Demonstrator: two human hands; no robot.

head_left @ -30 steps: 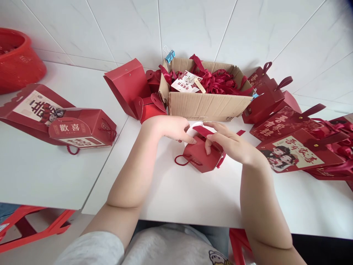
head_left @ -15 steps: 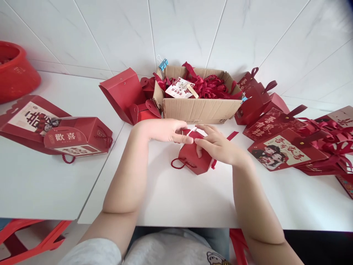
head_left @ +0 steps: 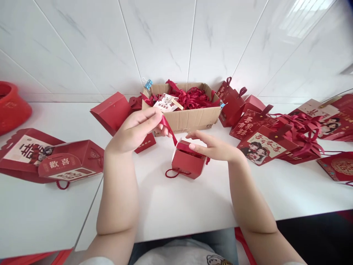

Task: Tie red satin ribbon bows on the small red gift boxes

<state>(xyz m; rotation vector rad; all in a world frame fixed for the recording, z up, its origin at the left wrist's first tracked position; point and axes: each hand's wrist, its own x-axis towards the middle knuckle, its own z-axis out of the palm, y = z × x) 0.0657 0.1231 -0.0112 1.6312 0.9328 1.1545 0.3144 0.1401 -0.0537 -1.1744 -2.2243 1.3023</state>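
A small red gift box (head_left: 188,164) lies on the white table in front of me, its slotted side facing up and a twisted red cord loop at its near left. My left hand (head_left: 142,127) is raised to the left of the box, pinching a red satin ribbon (head_left: 169,129) between thumb and fingers. The ribbon runs taut down to the box's far left edge. At the box's right end rests my right hand (head_left: 211,145), with its thumb along the top and its fingers apart over the far edge.
Behind stands a cardboard box (head_left: 190,118) full of red ribbons, with blue binder clips. Several red gift boxes (head_left: 264,145) crowd the right side. To the left are printed boxes (head_left: 73,162), an unprinted red box (head_left: 111,110) and a red tub (head_left: 13,106).
My left hand has moved left and up off the box, drawing the ribbon out. My right hand stays at the box's right end, its fingers more spread. The view has shifted.
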